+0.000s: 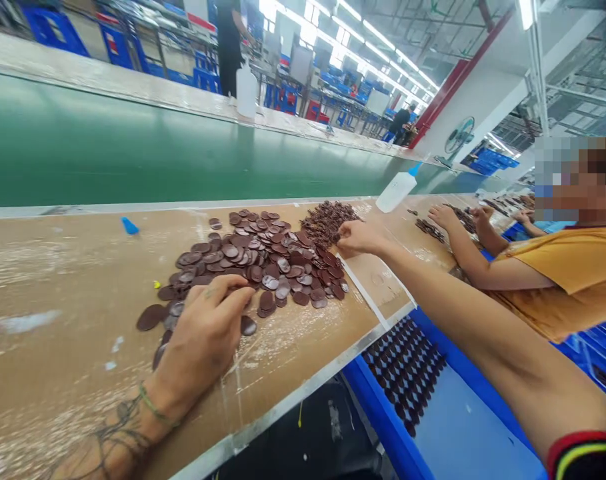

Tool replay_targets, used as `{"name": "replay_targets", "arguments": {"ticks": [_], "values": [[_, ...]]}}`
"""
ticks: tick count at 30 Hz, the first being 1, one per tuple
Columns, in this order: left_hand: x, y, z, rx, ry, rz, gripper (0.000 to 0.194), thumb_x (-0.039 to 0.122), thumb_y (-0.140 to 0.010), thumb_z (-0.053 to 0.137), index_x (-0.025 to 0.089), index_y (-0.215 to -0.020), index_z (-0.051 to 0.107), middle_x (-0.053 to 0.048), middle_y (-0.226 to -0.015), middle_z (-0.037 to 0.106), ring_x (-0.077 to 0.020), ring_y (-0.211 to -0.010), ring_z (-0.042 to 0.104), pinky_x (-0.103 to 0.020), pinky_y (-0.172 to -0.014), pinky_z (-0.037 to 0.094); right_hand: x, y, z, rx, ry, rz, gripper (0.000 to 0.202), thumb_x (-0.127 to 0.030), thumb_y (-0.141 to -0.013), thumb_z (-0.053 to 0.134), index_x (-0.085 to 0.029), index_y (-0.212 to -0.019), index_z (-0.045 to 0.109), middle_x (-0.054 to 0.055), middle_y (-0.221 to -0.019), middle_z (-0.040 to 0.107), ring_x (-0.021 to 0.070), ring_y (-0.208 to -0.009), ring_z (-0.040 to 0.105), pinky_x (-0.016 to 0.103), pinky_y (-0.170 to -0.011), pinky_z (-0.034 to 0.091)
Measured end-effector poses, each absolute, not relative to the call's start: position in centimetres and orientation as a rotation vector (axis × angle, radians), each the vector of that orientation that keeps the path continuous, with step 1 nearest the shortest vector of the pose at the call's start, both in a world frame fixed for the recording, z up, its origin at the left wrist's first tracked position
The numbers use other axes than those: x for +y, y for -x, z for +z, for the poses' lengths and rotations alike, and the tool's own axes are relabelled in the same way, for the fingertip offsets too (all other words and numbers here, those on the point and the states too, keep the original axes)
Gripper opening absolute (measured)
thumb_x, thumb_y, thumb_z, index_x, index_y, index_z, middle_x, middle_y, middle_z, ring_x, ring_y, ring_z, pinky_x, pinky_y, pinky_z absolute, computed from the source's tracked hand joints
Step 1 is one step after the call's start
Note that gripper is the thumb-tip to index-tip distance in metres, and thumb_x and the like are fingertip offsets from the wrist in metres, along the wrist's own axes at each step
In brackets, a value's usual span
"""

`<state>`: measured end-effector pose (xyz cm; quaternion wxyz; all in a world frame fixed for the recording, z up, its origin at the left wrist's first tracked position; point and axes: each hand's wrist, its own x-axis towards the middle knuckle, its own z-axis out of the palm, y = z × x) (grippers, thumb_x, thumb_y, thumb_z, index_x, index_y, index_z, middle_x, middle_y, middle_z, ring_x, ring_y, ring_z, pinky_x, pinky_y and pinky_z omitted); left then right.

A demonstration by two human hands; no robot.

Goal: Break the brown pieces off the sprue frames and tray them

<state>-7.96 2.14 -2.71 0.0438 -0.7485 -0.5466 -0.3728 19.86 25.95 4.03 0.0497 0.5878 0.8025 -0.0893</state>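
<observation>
Brown oval discs (243, 250) lie heaped on the tan worktable (83, 293). My left hand (210, 327) rests at the near edge of this heap, fingers curled and the thumb and forefinger close together. Whether a disc is between those fingertips cannot be made out. Behind the heap is a pile of small dark brown pieces (327, 220). At its right side my right hand (357, 238) is closed in a pinch, fingertips down among the pieces. Anything in that pinch is hidden or too small to name.
Below the table edge, a blue bin (463, 407) holds rows of dark paired pieces (405, 370). A white bottle with blue tip (397, 190) leans beyond my right hand. A green conveyor belt (133, 147) runs behind. A co-worker in a yellow shirt (557, 273) handles pieces at right.
</observation>
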Motion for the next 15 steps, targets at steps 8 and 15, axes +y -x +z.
{"name": "replay_targets", "arguments": {"ticks": [8,15], "values": [[1.6,7.2,-0.9,-1.523,2.191,-1.771,0.034,0.000,-0.096,0.042,0.016,-0.120,0.060,-0.004,-0.099,0.062,-0.0105,-0.093,0.061,-0.021,-0.085,0.050,25.3,-20.7,3.5,2.483,-1.863,-0.365,0.023,-0.033,-0.094,0.065,-0.015,-0.108,0.066,0.006,-0.106,0.068,0.0210,-0.087,0.067,0.038,-0.075,0.058],[1.4,6.7,-1.0,-1.774,2.171,-1.968,0.025,0.022,-0.099,0.051,0.017,-0.119,0.065,0.003,-0.073,0.068,-0.0085,-0.061,0.063,-0.018,-0.061,0.051,24.6,-21.5,4.6,2.485,-2.035,-0.494,0.020,-0.034,-0.094,0.065,-0.015,-0.101,0.066,0.003,-0.097,0.067,0.0183,-0.079,0.065,0.034,-0.069,0.056]]}}
